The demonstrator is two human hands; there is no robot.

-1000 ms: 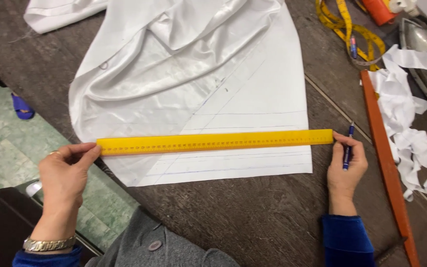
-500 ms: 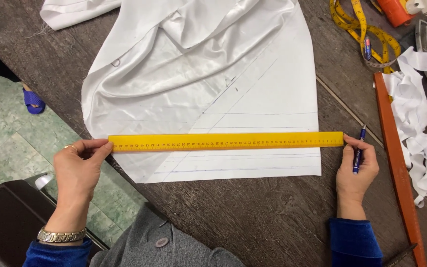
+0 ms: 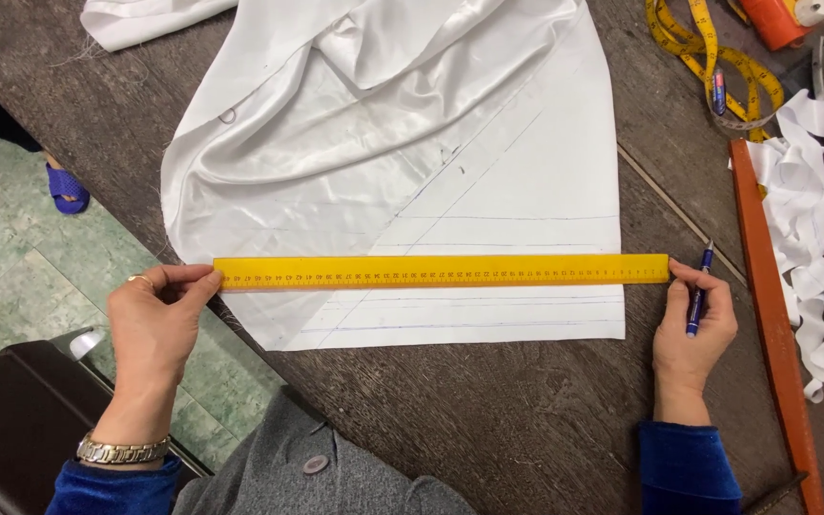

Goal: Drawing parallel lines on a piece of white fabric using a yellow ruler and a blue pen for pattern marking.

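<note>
A long yellow ruler (image 3: pixel 441 271) lies across the lower part of a white satin cloth (image 3: pixel 402 162) spread on a dark wooden table (image 3: pixel 488 429). My left hand (image 3: pixel 156 319) pinches the ruler's left end, just past the cloth's edge. My right hand (image 3: pixel 693 329) touches the ruler's right end with its fingertips and holds a blue pen (image 3: pixel 698 291) upright along the fingers. Thin drawn lines run across the cloth above and below the ruler.
A long orange ruler (image 3: pixel 774 324) lies along the right side. White cloth strips (image 3: pixel 813 238) pile beside it. A yellow tape measure (image 3: pixel 708 57) and an orange object (image 3: pixel 776 21) sit at the top right. A green tiled floor (image 3: pixel 11 286) shows left.
The ruler and both hands have shifted slightly down the cloth, closer to its lower edge; the view has also drifted a little.
</note>
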